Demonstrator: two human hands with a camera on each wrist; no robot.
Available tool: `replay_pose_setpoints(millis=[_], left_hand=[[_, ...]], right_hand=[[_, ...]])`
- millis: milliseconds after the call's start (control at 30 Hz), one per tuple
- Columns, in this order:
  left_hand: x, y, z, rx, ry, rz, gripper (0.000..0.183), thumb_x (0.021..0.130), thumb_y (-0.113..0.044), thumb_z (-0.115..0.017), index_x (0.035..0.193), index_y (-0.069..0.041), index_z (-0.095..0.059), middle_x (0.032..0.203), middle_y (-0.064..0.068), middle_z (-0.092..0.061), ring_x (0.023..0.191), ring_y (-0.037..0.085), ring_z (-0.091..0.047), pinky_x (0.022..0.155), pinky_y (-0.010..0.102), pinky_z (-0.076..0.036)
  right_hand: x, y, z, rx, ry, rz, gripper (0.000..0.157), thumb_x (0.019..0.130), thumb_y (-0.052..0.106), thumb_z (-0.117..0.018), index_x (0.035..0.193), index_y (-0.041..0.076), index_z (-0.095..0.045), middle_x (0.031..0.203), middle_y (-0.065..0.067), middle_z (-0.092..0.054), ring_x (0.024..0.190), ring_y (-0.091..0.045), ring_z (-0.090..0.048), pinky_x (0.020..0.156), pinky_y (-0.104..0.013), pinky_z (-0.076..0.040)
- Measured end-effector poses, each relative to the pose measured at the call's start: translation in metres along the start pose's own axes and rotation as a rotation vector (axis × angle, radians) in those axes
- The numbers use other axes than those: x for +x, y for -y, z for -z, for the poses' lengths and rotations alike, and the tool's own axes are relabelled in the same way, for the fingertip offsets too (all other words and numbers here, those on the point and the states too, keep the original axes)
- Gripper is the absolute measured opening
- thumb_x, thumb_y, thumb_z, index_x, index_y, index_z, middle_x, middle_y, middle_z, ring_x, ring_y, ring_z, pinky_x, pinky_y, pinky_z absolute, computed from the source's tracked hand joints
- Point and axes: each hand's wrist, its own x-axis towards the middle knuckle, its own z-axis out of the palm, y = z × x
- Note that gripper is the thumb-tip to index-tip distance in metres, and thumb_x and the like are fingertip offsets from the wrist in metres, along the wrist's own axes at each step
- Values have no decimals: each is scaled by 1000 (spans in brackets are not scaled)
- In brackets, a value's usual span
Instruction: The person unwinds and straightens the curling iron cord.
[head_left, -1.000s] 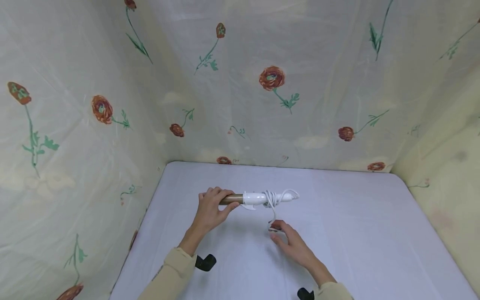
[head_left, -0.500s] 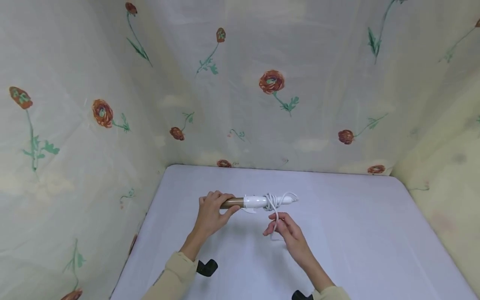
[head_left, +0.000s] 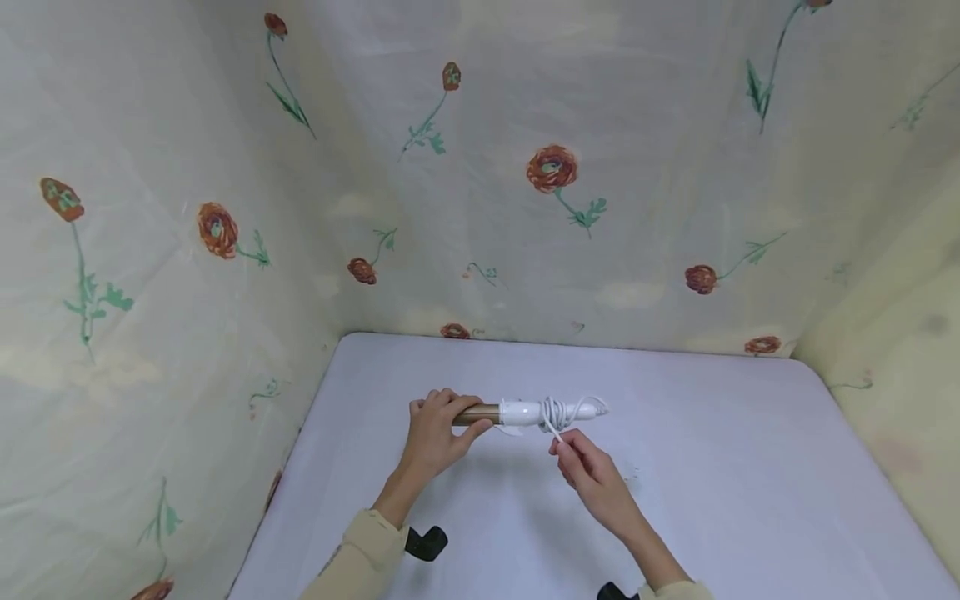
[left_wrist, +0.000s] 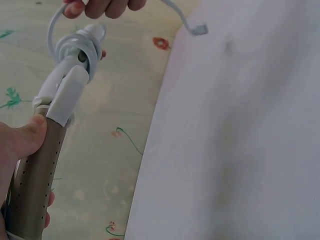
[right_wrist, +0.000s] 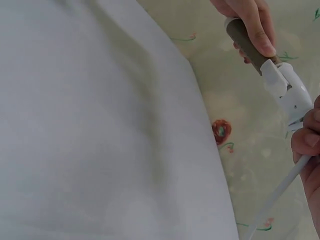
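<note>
Brown barrel [head_left: 478, 414] of the wand [head_left: 521, 412] partly hidden by your left hand [head_left: 437, 435] gripping it, your right hand [head_left: 597, 483] cut off in both wrist views, pinching the coiled white cord [head_left: 553, 413], hands angled inward, wand held crosswise above the table [head_left: 712, 475].

No text, label, brand or number can be read in any of these views. On the left sleeve [head_left: 365, 550] there is a thin dark mark [head_left: 330, 560], too small to tell if it is writing.
</note>
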Motion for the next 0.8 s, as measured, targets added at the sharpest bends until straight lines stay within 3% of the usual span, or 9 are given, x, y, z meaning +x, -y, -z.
replay_pose_setpoints(millis=[333, 567, 800], left_hand=[[0, -6, 1, -3, -18, 0, 38, 80, -51, -69, 105, -23, -70, 87, -2, -64, 81, 16, -52, 75, 39, -30], [-1, -3, 3, -13, -5, 0, 39, 80, -52, -68, 106, -22, -70, 87, -1, -64, 80, 17, -52, 75, 37, -29], [-3, -3, 3, -8, 1, 8, 38, 80, -52, -69, 105, -23, -70, 87, -1, -63, 80, 16, -51, 74, 37, -28]], right_hand=[[7, 14, 25, -221, -8, 82, 11, 98, 16, -50, 94, 19, -60, 66, 8, -44, 54, 1, -36, 48, -21, -36], [18, 20, 35, -288, -16, 113, 10, 97, 15, -54, 93, 15, -63, 64, 9, -40, 54, 1, -35, 48, -20, -33], [27, 25, 44, -331, -13, 144, 10, 95, 16, -56, 93, 12, -66, 66, 7, -48, 53, 2, -34, 48, -19, -33]])
